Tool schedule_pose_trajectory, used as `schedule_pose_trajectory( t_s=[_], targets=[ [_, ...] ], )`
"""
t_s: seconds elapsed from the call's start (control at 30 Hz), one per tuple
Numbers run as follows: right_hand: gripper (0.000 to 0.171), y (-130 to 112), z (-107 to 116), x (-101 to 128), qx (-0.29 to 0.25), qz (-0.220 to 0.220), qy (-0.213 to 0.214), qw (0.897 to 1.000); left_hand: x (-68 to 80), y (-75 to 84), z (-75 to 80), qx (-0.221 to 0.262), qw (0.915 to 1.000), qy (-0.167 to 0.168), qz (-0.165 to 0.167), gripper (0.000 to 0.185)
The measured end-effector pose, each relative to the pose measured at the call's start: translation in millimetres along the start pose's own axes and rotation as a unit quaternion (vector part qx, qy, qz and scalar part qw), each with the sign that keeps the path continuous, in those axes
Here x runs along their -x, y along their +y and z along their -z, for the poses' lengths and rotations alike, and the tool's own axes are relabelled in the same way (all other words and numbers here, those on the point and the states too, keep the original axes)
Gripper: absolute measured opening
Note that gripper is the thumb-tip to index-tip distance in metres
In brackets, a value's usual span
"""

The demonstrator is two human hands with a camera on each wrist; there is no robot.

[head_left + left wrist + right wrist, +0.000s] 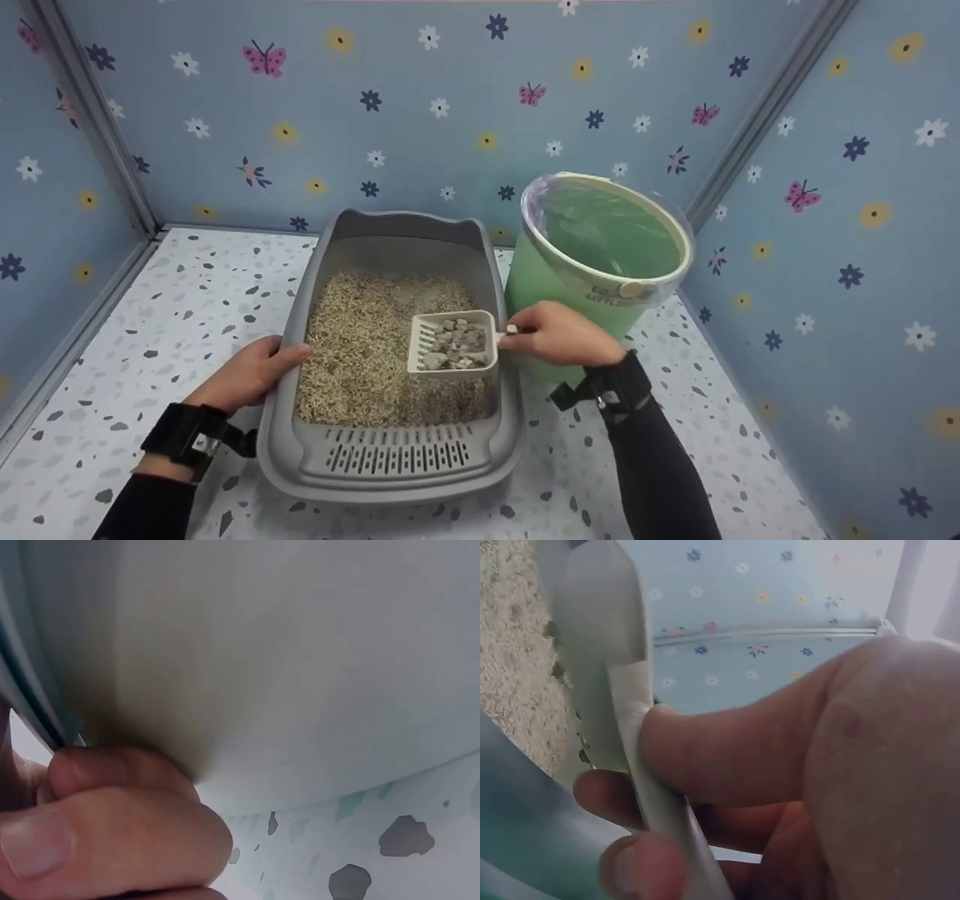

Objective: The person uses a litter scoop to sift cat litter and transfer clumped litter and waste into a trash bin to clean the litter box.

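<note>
- Terrazzo-patterned floor (187,300) runs under everything I see, white with grey flecks, closed in by blue walls (225,135) printed with flowers and butterflies.
- On the far left of my head view, my left hand (251,373) rests on the left rim of the grey litter tray (390,469), thumb on top of the rim and the other fingers down its outer wall. My left wrist view shows the same hand (112,832) with curled fingers pressed against the tray's smooth grey side (300,652), the speckled floor (405,840) just below. A black strap sits on that wrist.
- The tray stands in the middle, filled with pale granular litter (360,352); its near end has a slotted grille.
- Above the litter, toward the tray's right side, I hold a white slotted scoop (455,343) roughly level, loaded with grey clumps (454,346).
- My right hand (559,335) pinches the scoop's short handle at the tray's right edge. In the right wrist view the thumb (727,757) lies across the flat white handle (634,735) with fingers curled beneath it, litter (517,652) visible at the left.
- Just right of the tray, touching or nearly touching it, stands a green bucket (607,247) lined with a clear bag, open at the top, behind my right hand.
</note>
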State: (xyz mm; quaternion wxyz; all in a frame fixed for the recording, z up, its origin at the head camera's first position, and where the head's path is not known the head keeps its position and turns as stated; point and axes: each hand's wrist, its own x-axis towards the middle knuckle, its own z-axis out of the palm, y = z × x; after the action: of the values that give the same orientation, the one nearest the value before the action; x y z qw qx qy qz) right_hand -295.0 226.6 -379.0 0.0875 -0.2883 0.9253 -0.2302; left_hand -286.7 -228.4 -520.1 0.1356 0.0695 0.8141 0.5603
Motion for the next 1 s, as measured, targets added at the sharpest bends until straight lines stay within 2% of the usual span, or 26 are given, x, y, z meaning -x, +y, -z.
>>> schedule_pose_trajectory(
  t_s=[0.17,0.33,0.77,1.0],
  targets=[
    [0.042,-5.6,-7.6,-6.3,-0.004,0.017,0.005,1.0,1.0,1.3,1.2,-0.005,1.0,0.0,-0.002,0.05],
    [0.039,-0.3,-6.3,-1.4,-0.001,0.009,0.017,1.0,2.9,2.3,3.7,-0.008,1.0,0.005,0.003,0.048],
    [0.043,-4.0,-2.0,1.4,0.015,0.017,0.022,0.999,1.7,1.6,0.4,0.023,0.9997,-0.004,-0.005,0.045],
    [0.038,-8.7,1.2,1.2,0.011,0.013,0.031,0.999,0.1,1.4,3.1,0.004,1.0,-0.001,-0.003,0.045]
  ],
)
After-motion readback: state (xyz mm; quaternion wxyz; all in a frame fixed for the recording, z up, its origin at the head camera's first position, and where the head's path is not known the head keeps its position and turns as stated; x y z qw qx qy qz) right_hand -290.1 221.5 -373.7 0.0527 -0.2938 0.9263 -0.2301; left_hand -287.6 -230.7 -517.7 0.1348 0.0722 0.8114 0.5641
